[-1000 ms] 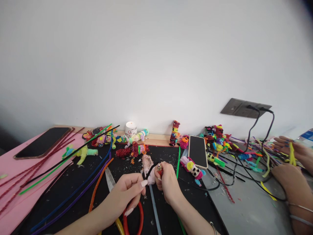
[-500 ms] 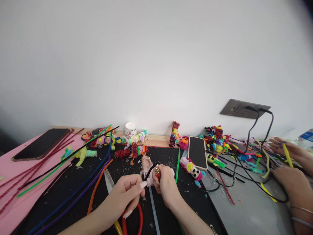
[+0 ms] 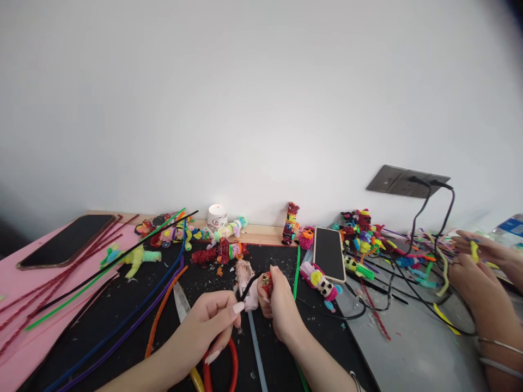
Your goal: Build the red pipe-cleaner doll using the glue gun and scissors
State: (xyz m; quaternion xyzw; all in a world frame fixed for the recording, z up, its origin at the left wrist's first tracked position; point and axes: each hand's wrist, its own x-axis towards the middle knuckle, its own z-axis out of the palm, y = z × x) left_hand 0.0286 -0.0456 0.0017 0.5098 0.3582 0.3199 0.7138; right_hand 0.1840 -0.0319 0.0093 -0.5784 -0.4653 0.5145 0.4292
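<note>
My left hand pinches one end of a short black pipe cleaner between thumb and forefinger. The strip bends across to a small red piece with a gold-coloured end, which my right hand grips in curled fingers; most of that piece is hidden. Behind and between the hands lies a pale pink glue gun, partly covered, with a translucent glue stick running toward me. Scissors with red handles lie under my left hand, their blade pointing away.
Pipe-cleaner figures line the back of the black mat. Long pipe cleaners and a phone lie left. Right are another phone, cables and a co-worker's hands with a yellow strip. A paper cup stands behind.
My right hand has turned slightly with its thumb raised, showing more of the red piece. The black strip now curves more. The co-worker's hands have come together around the yellow strip.
</note>
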